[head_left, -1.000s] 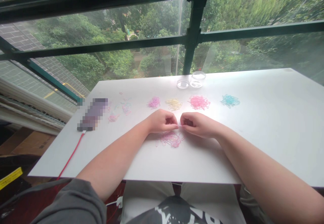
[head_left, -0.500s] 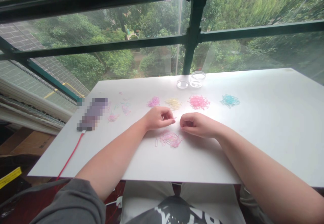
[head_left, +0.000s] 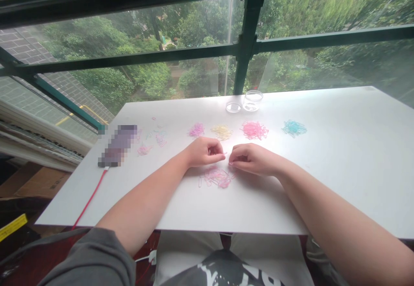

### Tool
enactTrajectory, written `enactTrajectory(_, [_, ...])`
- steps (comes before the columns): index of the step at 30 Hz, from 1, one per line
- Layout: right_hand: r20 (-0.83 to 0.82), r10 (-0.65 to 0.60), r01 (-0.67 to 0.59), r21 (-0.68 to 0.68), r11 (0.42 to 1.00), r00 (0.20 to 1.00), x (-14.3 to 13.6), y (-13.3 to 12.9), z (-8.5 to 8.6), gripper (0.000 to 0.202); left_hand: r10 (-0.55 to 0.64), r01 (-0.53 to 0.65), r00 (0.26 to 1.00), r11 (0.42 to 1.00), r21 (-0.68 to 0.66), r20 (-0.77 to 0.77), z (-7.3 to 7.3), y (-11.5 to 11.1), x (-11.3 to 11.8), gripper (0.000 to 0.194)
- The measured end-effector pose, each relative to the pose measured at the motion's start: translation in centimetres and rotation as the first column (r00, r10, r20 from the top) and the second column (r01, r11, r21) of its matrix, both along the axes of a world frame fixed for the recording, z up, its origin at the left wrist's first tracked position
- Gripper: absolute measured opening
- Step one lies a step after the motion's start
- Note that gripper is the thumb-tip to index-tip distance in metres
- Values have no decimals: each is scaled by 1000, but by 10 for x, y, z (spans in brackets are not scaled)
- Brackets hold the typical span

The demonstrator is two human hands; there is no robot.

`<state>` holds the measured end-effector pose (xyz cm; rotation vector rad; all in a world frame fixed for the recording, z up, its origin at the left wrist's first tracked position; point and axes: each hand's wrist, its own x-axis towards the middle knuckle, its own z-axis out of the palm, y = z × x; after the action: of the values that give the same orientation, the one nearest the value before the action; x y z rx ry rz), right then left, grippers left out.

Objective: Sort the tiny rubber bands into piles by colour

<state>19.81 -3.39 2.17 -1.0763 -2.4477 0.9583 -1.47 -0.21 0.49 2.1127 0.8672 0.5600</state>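
Over the white table, my left hand (head_left: 208,151) is closed in a pinch, with the tip of a small pink paper clip showing at its fingertips. Close by on the right, my right hand (head_left: 249,158) is also pinched shut; a tiny pinkish bit shows at its fingertips, too small to make out. Just below both hands lies a loose pile of pink paper clips (head_left: 217,177). Beyond them, in a row, are a purple clip pile (head_left: 196,130), a yellow clip pile (head_left: 221,132), a red-pink clip pile (head_left: 255,130) and a teal clip pile (head_left: 294,127).
A clear round jar (head_left: 252,101) and its lid (head_left: 233,107) stand at the table's back edge. To the left lie small scattered clips (head_left: 144,150) and a blurred-out phone (head_left: 119,145) on a red cable (head_left: 90,197). A green-framed window (head_left: 246,40) rises behind the table (head_left: 349,161).
Both hands have shifted very slightly closer to each other, and a pinkish bit now shows at my right fingertips. The piles and the jar have not moved.
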Motion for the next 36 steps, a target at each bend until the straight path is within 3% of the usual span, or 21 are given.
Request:
enactTrajectory(10, [58,-58,65,-109,992,997,4,-3,5,14,-25,25,999,1000,-5,-32,2,0,0,19])
enactTrajectory(14, [-3,-141,141,-64,988,990,3,-2,1,14,-31,31,999,1000,-6,-43,2,-1,0,19])
enactTrajectory(22, [-104,-151,147,-43,988,983,-5,-3,-11,14,12,-11,998,1000,20,-59,2,-3,2,20])
enactTrajectory(36, [-143,-155,166,74,983,978,-7,-2,-8,9,0,-1,998,1000,-18,-70,4,-5,3,22])
